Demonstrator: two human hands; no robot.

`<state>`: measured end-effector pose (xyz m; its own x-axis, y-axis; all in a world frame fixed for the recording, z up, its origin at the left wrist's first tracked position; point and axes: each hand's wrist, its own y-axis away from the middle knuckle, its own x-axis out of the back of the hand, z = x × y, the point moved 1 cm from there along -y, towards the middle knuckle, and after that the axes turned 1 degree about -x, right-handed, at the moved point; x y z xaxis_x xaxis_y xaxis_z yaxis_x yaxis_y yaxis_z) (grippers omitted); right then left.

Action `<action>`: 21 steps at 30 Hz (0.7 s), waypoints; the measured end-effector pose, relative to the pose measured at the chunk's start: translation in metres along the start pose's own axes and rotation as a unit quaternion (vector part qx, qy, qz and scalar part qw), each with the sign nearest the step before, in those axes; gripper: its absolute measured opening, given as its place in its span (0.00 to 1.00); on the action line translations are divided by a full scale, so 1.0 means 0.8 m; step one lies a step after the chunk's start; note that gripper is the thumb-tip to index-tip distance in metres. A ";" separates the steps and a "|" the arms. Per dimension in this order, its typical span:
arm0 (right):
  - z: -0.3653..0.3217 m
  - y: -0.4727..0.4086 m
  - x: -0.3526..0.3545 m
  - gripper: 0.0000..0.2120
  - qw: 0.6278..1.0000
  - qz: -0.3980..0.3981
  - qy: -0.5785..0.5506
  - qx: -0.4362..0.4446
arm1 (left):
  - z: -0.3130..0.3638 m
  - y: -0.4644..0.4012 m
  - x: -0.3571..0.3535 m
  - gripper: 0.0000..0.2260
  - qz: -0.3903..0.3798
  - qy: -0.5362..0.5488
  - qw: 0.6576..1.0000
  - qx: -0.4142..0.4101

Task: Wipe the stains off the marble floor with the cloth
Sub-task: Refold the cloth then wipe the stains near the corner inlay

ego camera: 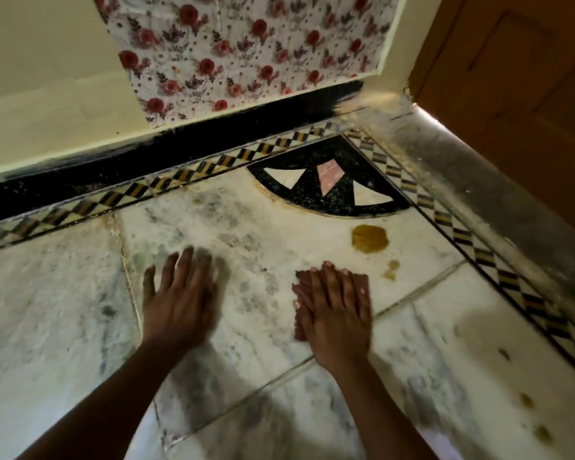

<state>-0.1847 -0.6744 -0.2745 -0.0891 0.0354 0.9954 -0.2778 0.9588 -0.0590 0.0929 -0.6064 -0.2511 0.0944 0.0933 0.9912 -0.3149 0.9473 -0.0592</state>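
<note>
My right hand (336, 310) lies flat, fingers together, pressing a small reddish-brown cloth (361, 281) onto the white marble floor (263, 234). Only the cloth's edges show around the hand. A round yellow-brown stain (369, 238) sits just beyond and to the right of the cloth, with a smaller smear (391, 269) close to the cloth's right corner. More small yellowish spots (526, 400) dot the floor at the lower right. My left hand (180, 298) rests palm-down on the bare marble to the left, fingers spread, holding nothing.
A black quarter-circle inlay (326, 180) fills the floor corner ahead. A checkered border strip (186, 175) runs along the black skirting and along the right side. A floral-papered wall (246, 51) stands ahead, a brown wooden door (518, 78) at the right.
</note>
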 end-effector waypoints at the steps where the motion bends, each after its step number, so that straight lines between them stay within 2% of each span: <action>1: -0.003 -0.001 -0.005 0.32 1.000 0.001 -0.003 -0.001 | 0.013 -0.023 -0.001 0.30 -0.006 0.009 1.000 -0.015; 4: 0.006 0.007 -0.006 0.33 0.999 0.014 -0.016 0.039 | 0.059 -0.065 -0.016 0.31 -0.037 0.059 0.996 -0.047; 7: 0.030 0.010 -0.006 0.31 0.996 0.033 -0.026 0.077 | 0.062 -0.069 -0.038 0.30 -0.004 0.087 0.995 -0.045; 9: 0.038 0.002 -0.007 0.30 0.999 0.044 -0.013 -0.001 | 0.056 -0.070 -0.040 0.30 -0.009 0.083 0.995 -0.051; 11: 0.031 -0.018 -0.003 0.31 0.987 0.045 -0.013 -0.154 | 0.055 -0.073 -0.040 0.29 -0.014 0.080 0.995 -0.056; 13: 0.011 -0.063 0.004 0.32 0.961 0.001 -0.055 -0.269 | 0.056 -0.074 -0.040 0.29 -0.011 0.079 0.995 -0.056; 14: -0.001 -0.091 0.009 0.33 0.954 -0.034 -0.086 -0.286 | 0.056 -0.074 -0.042 0.29 -0.010 0.079 0.995 -0.059; 15: -0.013 -0.113 0.009 0.34 0.958 -0.058 -0.100 -0.263 | 0.055 -0.072 -0.044 0.29 -0.011 0.079 0.995 -0.059; 16: -0.023 -0.126 0.006 0.34 0.973 -0.064 -0.091 -0.200 | 0.054 -0.074 -0.044 0.29 -0.010 0.079 0.995 -0.060; 17: -0.026 -0.128 0.002 0.34 0.989 -0.053 -0.079 -0.112 | 0.053 -0.075 -0.044 0.28 -0.012 0.079 0.995 -0.060; 19: -0.014 -0.097 0.002 0.32 0.997 -0.010 -0.058 0.045 | 0.053 -0.075 -0.044 0.28 -0.018 0.072 0.996 -0.058; 20: 0.003 -0.074 0.003 0.30 0.995 0.011 -0.045 0.087 | 0.054 -0.075 -0.043 0.28 -0.019 0.071 0.996 -0.058; 21: 0.027 -0.056 0.006 0.29 0.995 0.017 -0.031 0.090 | 0.054 -0.075 -0.042 0.28 -0.020 0.072 0.996 -0.057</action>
<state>-0.1933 -0.7231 -0.2684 -0.1584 0.0444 0.9864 -0.4401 0.8911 -0.1107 0.0676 -0.6798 -0.2760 0.2415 0.0900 0.9662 -0.2003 0.9789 -0.0411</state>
